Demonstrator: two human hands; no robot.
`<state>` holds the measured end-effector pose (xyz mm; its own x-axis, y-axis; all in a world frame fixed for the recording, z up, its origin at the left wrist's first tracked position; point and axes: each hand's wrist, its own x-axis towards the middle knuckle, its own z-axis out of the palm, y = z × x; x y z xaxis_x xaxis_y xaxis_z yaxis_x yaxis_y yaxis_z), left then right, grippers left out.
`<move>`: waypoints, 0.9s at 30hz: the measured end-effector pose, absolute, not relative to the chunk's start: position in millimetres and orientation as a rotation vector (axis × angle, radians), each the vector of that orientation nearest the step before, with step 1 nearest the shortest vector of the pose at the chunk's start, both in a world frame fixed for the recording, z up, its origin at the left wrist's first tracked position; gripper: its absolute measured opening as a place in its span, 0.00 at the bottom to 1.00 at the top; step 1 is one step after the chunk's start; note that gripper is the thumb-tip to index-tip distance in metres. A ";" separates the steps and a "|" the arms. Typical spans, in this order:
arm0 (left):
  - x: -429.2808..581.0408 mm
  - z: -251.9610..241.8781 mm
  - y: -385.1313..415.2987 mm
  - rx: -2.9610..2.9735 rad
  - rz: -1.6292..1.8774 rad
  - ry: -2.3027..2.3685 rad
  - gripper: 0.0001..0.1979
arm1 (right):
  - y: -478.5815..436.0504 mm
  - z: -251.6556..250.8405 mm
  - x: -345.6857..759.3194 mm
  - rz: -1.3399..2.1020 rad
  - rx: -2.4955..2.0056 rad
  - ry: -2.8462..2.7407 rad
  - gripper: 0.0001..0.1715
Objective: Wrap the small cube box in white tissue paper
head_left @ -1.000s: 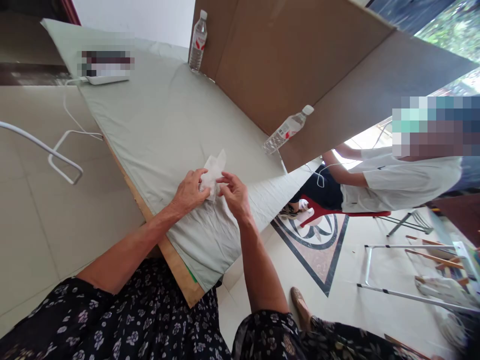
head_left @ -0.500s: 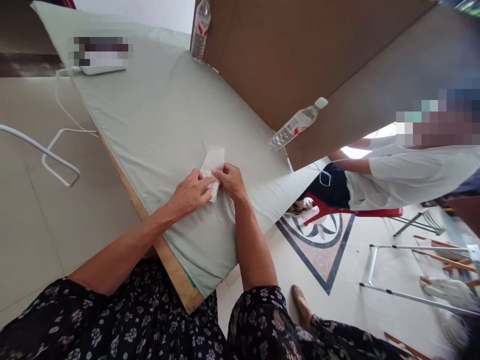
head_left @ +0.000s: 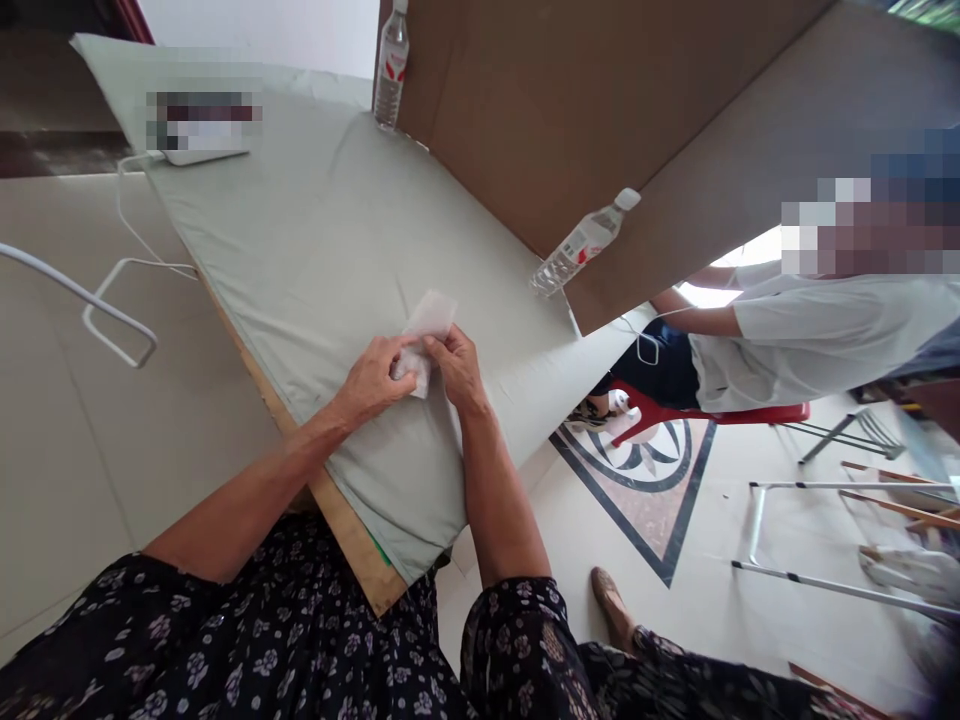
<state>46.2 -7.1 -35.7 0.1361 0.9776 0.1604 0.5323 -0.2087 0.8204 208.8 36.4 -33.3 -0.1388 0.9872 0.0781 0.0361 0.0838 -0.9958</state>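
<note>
Looks like a tiled hall or home room set up as a makeshift work spot: worktop (head_left: 315, 230) draped in pale cloth, cardboard partition (head_left: 570, 110) upper right, patterned floor inlay (head_left: 652, 490) lower right, red plastic chair (head_left: 720, 412).

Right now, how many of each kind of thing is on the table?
Water bottles: 2, one upright at the far edge, one close to the cardboard
White tissue pieces: 1, pinched by the left hand and the right hand
White devices with a cord: 1
Brown cardboard sheets: 1
Total: 5 things on the table
</note>
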 end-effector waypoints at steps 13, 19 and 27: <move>40.5 -38.7 4.9 1.600 1.030 1.201 0.20 | 1.6 -28.4 219.7 0.987 -1.135 -1.644 0.07; 38.2 -30.8 -1.0 1.615 1.058 1.166 0.13 | -7.4 -28.0 226.6 0.923 -1.086 -1.746 0.06; 39.6 -35.4 1.6 1.600 1.050 1.191 0.15 | -24.8 -32.5 233.2 0.634 -1.154 -2.059 0.25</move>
